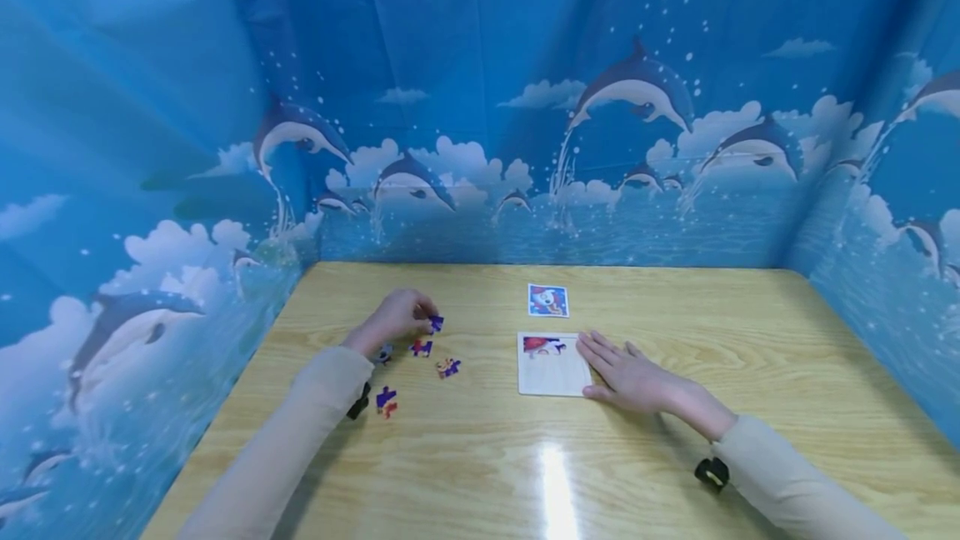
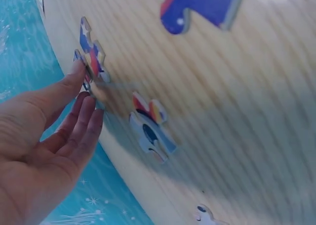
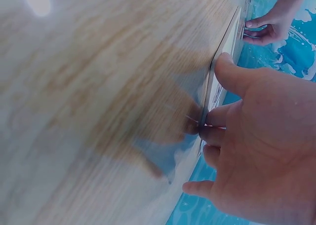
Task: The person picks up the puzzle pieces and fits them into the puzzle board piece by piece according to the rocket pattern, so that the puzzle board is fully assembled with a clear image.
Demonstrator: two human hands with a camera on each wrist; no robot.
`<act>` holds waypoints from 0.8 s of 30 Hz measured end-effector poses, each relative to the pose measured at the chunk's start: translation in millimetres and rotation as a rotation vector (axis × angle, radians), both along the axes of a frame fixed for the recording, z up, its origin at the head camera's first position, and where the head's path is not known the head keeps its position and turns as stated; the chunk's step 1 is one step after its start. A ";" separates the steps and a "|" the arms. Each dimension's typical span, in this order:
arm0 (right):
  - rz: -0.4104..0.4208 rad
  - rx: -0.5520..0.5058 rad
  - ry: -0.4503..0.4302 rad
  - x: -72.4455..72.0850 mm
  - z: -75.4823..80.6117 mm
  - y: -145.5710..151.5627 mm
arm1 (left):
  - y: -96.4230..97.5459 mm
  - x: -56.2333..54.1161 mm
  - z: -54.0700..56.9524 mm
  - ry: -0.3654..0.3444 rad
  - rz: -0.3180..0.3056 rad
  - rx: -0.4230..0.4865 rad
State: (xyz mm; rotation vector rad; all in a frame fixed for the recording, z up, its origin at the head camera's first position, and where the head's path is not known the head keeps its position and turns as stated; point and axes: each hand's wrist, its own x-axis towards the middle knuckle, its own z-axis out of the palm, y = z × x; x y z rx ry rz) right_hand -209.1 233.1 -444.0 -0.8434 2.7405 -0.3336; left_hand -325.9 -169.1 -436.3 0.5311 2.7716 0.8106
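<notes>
My left hand [image 1: 396, 317] pinches a purple jigsaw piece [image 1: 436, 323] between thumb and fingers; in the left wrist view the fingers partly cover it. Just beside that hand lie a red and purple piece [image 1: 422, 348] and a grey-white piece [image 2: 149, 129], the latter half hidden by the hand in the head view. On the right, a square puzzle board [image 1: 553, 375] has a few joined pieces [image 1: 542, 346] in its upper left corner. My right hand [image 1: 626, 375] rests on the board's right edge, fingers extended.
A small picture card [image 1: 548, 301] lies behind the board. Other loose pieces, an orange and purple one [image 1: 448, 368] and a purple one [image 1: 386, 397] with an orange bit beside it, lie left of the board. Blue dolphin-print sheets [image 1: 480, 148] enclose the wooden table.
</notes>
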 end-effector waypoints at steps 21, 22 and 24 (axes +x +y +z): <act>-0.003 -0.022 -0.016 1.9 3.4 -0.4 | 5.1 -2.5 17.2 0.002 0.060 0.133; -0.003 -0.022 -0.017 1.4 3.1 -0.4 | 7.6 -3.1 18.8 -0.014 0.066 0.149; -0.004 -0.025 -0.018 0.9 3.6 -1.0 | 13.3 -4.1 22.5 -0.043 0.063 0.182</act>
